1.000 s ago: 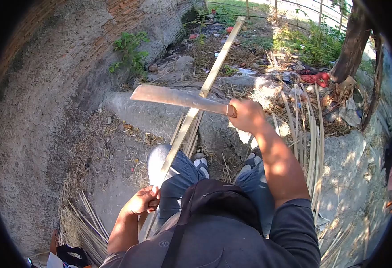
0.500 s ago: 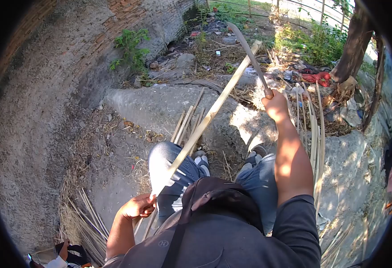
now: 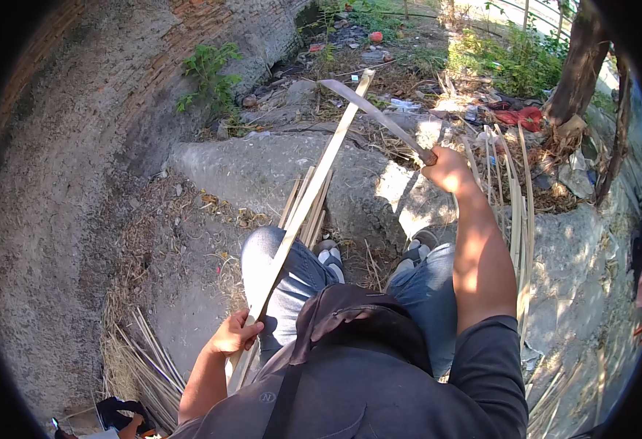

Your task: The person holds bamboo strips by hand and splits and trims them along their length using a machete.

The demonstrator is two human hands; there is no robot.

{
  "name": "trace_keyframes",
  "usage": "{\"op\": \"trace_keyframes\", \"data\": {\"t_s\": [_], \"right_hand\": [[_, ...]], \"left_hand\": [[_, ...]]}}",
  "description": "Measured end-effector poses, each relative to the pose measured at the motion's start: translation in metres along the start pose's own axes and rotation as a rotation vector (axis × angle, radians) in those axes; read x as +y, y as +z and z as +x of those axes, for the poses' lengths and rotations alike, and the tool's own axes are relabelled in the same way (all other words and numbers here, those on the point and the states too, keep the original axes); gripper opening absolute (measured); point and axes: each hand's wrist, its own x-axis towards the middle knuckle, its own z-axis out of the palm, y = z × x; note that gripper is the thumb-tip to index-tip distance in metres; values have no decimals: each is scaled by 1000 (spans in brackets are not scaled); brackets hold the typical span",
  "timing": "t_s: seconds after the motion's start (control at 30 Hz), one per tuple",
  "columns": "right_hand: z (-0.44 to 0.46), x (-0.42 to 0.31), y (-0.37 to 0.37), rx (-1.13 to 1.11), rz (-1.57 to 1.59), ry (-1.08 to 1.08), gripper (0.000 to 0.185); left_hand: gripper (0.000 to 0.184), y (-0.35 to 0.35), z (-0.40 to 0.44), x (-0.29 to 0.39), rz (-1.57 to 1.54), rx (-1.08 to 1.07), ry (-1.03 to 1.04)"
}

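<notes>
My right hand (image 3: 449, 170) is wrapped round the handle of a machete (image 3: 379, 117) with a long blade that curves at the tip. The blade slants up to the left and crosses near the far end of a long pale bamboo strip (image 3: 310, 194); whether they touch I cannot tell. Low on the left, my left hand (image 3: 237, 333) pinches the near part of that strip. It runs over my left knee (image 3: 270, 263) and points away from me. Beyond the knee, several shorter bamboo strips (image 3: 314, 219) lie partly hidden under it.
More long strips (image 3: 517, 212) lie to the right, and a bundle of thin strips (image 3: 149, 358) lies low left. A rough wall (image 3: 80, 161) rises at left. Litter, a red cloth (image 3: 522, 117) and a tree trunk (image 3: 580, 66) stand beyond. Part of another person (image 3: 123, 421) shows bottom left.
The machete has swung left and down, its blade now lying flatter across the strip. The strip's far end has moved left, and my left hand has turned more over its near part.
</notes>
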Motion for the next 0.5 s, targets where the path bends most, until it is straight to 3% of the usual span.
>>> {"op": "trace_keyframes", "data": {"t_s": [0.13, 0.17, 0.27, 0.3, 0.4, 0.5], "right_hand": [[0, -5, 9, -84, -102, -106, 33], [0, -6, 13, -90, -135, -139, 34], [-1, -9, 24, -113, -166, -255, 34], [-3, -15, 24, -141, -169, -278, 33], [-13, -37, 24, -149, -248, -306, 28], [-20, -50, 25, -169, -310, -282, 27]], "left_hand": [[29, 13, -7, -7, 453, 327, 298], [34, 16, -9, -3, 709, 439, 535], [32, 16, -9, -3, 739, 548, 599], [37, 22, -17, 10, 726, 539, 453], [43, 19, -11, -4, 830, 738, 384], [44, 10, -7, -8, 881, 669, 326]]}}
